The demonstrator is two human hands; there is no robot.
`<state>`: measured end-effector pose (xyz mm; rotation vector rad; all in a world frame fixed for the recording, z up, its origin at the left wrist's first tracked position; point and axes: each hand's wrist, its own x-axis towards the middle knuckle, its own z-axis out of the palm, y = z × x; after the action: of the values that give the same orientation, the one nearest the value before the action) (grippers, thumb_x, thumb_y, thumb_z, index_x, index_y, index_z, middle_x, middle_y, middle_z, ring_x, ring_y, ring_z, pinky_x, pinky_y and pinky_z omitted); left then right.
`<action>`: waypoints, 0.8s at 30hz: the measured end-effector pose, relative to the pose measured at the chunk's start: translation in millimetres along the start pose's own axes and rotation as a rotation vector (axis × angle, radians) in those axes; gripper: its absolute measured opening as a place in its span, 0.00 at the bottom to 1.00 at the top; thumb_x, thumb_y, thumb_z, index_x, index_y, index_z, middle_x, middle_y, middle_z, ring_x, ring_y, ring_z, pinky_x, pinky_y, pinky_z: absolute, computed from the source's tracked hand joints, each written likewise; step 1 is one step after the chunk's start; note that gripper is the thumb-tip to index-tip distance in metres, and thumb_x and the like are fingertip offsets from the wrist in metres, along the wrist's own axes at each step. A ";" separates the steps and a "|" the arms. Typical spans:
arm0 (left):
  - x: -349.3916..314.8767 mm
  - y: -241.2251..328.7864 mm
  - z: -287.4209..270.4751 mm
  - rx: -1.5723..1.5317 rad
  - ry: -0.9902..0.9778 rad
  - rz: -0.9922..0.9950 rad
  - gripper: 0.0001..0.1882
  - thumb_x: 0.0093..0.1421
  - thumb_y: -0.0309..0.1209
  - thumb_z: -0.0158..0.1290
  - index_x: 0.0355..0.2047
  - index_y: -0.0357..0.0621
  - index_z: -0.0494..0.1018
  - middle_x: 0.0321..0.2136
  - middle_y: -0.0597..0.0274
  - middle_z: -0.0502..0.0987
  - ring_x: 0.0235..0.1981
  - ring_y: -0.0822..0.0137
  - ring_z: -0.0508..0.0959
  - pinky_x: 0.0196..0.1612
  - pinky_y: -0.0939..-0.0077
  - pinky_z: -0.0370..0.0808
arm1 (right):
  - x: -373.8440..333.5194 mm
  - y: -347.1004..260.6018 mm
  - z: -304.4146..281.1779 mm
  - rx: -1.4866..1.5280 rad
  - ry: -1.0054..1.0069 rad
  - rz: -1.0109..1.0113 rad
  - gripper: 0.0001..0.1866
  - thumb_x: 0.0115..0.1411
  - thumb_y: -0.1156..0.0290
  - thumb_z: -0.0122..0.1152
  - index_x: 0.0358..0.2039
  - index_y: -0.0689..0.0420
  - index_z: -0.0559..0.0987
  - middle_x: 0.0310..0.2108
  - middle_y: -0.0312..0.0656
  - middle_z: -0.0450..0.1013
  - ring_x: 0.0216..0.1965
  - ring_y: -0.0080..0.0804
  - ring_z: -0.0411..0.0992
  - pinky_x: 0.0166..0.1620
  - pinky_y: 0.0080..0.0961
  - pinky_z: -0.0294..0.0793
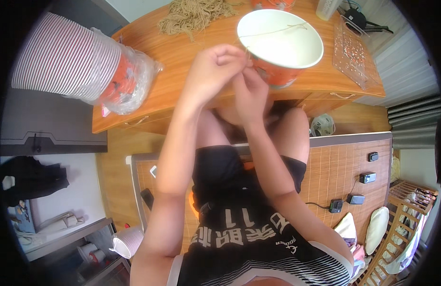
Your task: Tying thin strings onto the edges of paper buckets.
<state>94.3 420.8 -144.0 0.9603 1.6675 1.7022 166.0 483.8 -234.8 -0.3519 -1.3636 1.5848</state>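
A paper bucket [292, 47], white inside and orange outside, stands at the table's near edge. A thin strand of tan twine [273, 32] crosses its mouth and runs down to my fingers by the rim's left side. My left hand [219, 64] is closed in a pinch on the twine beside the rim. Just below and touching it, my right hand [251, 90] pinches at the same strand, its fingertips partly hidden. A loose heap of tan twine [194, 18] lies at the back of the table.
A tall stack of nested paper buckets [68, 62], partly in clear plastic, stands at the left table end. Clear sheet with small beads [356, 57] lies at right. Another orange bucket [273, 5] is behind. Small black devices [356, 199] lie on the bamboo mat.
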 end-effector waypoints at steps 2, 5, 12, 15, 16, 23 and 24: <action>-3.2 1.4 1.8 0.031 0.011 -0.003 0.07 0.64 0.28 0.59 0.39 0.38 0.78 0.30 0.66 0.84 0.25 0.85 0.72 0.28 0.88 0.65 | 4.0 -4.6 -3.6 -0.053 -0.046 -0.093 0.08 0.65 0.73 0.60 0.36 0.65 0.82 0.26 0.36 0.73 0.27 0.20 0.68 0.31 0.18 0.67; -5.2 -1.7 6.6 0.104 0.034 0.015 0.07 0.63 0.28 0.60 0.39 0.37 0.78 0.30 0.65 0.84 0.27 0.83 0.76 0.33 0.87 0.70 | 6.2 -21.4 -16.7 -0.243 -0.140 -0.111 0.08 0.64 0.73 0.61 0.37 0.65 0.82 0.28 0.38 0.76 0.28 0.22 0.71 0.32 0.20 0.70; -4.2 -17.8 17.4 -0.067 0.111 0.043 0.08 0.63 0.30 0.62 0.38 0.37 0.81 0.30 0.66 0.83 0.34 0.77 0.80 0.40 0.84 0.74 | 0.4 -51.7 -40.6 0.087 -0.025 0.213 0.16 0.65 0.73 0.62 0.52 0.63 0.80 0.38 0.34 0.80 0.37 0.19 0.75 0.40 0.19 0.75; -4.0 -23.0 24.5 -0.185 0.127 0.032 0.09 0.62 0.32 0.63 0.38 0.39 0.82 0.31 0.69 0.83 0.31 0.80 0.77 0.36 0.86 0.71 | -0.2 -50.2 -41.0 0.152 0.016 0.322 0.15 0.66 0.71 0.63 0.51 0.63 0.80 0.39 0.30 0.79 0.33 0.15 0.69 0.34 0.14 0.69; -3.5 -23.4 25.6 -0.185 0.116 0.030 0.09 0.62 0.32 0.63 0.38 0.39 0.82 0.31 0.69 0.83 0.31 0.80 0.77 0.36 0.86 0.71 | 2.3 -47.3 -39.9 0.221 0.039 0.389 0.16 0.66 0.69 0.63 0.51 0.63 0.80 0.38 0.30 0.79 0.31 0.13 0.67 0.31 0.12 0.66; -4.8 -28.8 26.8 -0.229 0.081 -0.030 0.09 0.62 0.34 0.63 0.38 0.42 0.83 0.33 0.69 0.83 0.25 0.86 0.66 0.29 0.87 0.61 | 5.9 -44.0 -42.3 0.492 0.086 0.626 0.12 0.66 0.61 0.64 0.41 0.56 0.85 0.29 0.26 0.75 0.24 0.11 0.61 0.26 0.13 0.59; -4.3 -29.3 26.6 -0.231 0.057 -0.023 0.09 0.62 0.34 0.63 0.38 0.42 0.83 0.34 0.69 0.83 0.26 0.86 0.67 0.30 0.87 0.63 | 7.2 -44.0 -44.6 0.493 0.089 0.625 0.12 0.66 0.61 0.64 0.41 0.56 0.85 0.29 0.26 0.75 0.24 0.11 0.61 0.26 0.13 0.59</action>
<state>115.7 434.9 -174.4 0.7869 1.4704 1.8739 216.3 511.1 -208.4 -0.5673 -0.7792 2.3169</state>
